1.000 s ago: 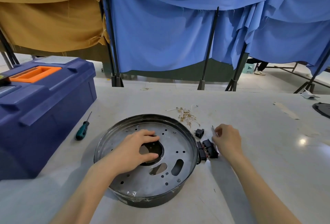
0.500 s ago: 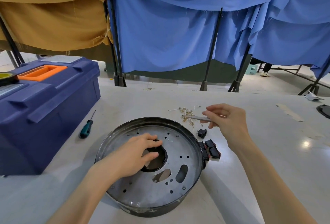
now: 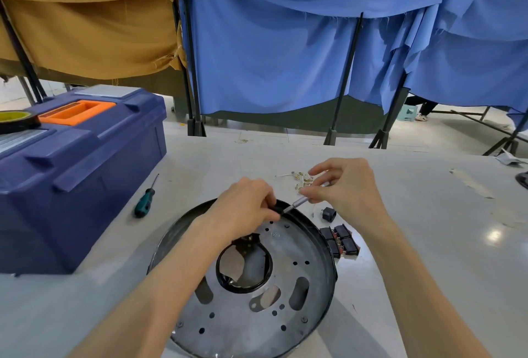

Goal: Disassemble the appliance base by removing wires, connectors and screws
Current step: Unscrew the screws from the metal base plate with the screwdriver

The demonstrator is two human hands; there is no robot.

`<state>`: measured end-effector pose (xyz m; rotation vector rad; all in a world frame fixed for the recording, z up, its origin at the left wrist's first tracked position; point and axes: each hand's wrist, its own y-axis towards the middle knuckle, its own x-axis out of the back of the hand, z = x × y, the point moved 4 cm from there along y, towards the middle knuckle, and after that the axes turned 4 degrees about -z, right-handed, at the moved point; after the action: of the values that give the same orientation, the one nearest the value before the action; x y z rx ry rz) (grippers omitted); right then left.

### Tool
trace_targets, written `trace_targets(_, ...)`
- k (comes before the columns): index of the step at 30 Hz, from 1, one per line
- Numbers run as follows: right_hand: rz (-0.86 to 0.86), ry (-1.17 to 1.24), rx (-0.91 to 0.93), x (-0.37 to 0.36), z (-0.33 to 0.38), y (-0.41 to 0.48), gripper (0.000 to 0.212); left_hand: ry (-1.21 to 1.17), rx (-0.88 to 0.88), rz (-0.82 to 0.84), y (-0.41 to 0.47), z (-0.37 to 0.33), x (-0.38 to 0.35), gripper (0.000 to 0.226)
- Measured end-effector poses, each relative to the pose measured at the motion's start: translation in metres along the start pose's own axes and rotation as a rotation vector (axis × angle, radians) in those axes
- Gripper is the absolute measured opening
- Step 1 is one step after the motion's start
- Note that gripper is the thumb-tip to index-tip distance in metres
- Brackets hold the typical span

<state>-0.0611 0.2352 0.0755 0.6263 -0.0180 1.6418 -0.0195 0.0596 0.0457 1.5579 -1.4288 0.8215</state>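
Nearest the camera, two bare forearms are seen reaching in over the pale tabletop (image 3: 457, 229). Under them the appliance base (image 3: 237, 317), a round, dark-rimmed metal pan, is laid flat in the middle foreground. Its plate is pierced by a large central hole (image 3: 243, 267), slots and small holes, and its left part is hidden by the left forearm. The left hand (image 3: 245, 209) is set at the far rim of the base, its grip clenched on the dark edge there. Whether a separate small part is also pinched cannot be told, as the fingertips are covered by the hand itself. The right hand (image 3: 348, 186) is held just beyond the rim, its grip closed on a slender silver tool (image 3: 300, 202), whose dark tip is brought up against the left fingertips. A cluster of black switches (image 3: 340, 240) is laid just beside the base on the right, with a small black connector (image 3: 328, 214) a little beyond. A heap of pale wire ends (image 3: 303, 179) is partly masked by the right fingers. To the left, a green-handled screwdriver (image 3: 145, 200) is laid beside a blue toolbox (image 3: 85, 163), on which a roll of tape (image 3: 15, 120) is rested. Behind the tabletop, blue cloth (image 3: 271, 58) and ochre cloth (image 3: 85, 23) are hung on dark stands
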Motion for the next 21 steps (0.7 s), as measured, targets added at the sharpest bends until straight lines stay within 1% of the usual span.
trace_targets(2,0.004,-0.06,0.044,-0.005,0.004,0.0,0.03,-0.201,-0.02,-0.014,0.005,-0.004,-0.006,0.028)
trace_targets(4,0.019,-0.075,0.078,-0.012,0.007,-0.001,0.031,-0.326,-0.069,-0.033,0.006,-0.01,-0.013,0.015)
trace_targets(5,0.012,-0.059,0.087,-0.014,0.008,-0.001,0.031,-0.363,-0.095,-0.055,0.005,-0.012,-0.016,0.011)
trace_targets(7,-0.001,0.032,0.073,-0.018,0.007,0.001,0.029,-0.421,-0.111,-0.121,0.004,-0.012,-0.02,0.016)
trace_targets(9,0.019,0.146,0.04,-0.02,0.003,0.002,0.023,-0.53,-0.076,-0.157,0.004,-0.008,-0.022,0.005)
trace_targets(10,0.039,0.165,0.033,-0.022,0.001,0.002,0.017,-0.581,-0.053,-0.166,0.004,-0.006,-0.022,0.001)
trace_targets(11,0.056,0.156,0.031,-0.025,0.0,0.002,0.012,-0.621,-0.032,-0.173,0.004,-0.003,-0.023,0.003)
trace_targets(13,0.065,0.138,0.024,-0.028,-0.004,0.002,0.005,-0.61,-0.01,-0.174,0.004,0.0,-0.024,0.008)
trace_targets(15,0.043,0.173,0.003,-0.027,-0.007,0.004,0.003,-0.493,0.003,-0.154,0.004,0.003,-0.026,0.014)
trace_targets(18,0.02,0.208,-0.024,-0.022,-0.012,0.007,0.009,-0.405,0.034,-0.1,0.003,0.006,-0.031,0.024)
trace_targets(21,0.025,0.206,-0.033,-0.023,-0.016,0.006,0.012,-0.343,0.011,-0.11,0.003,0.004,-0.033,0.032)
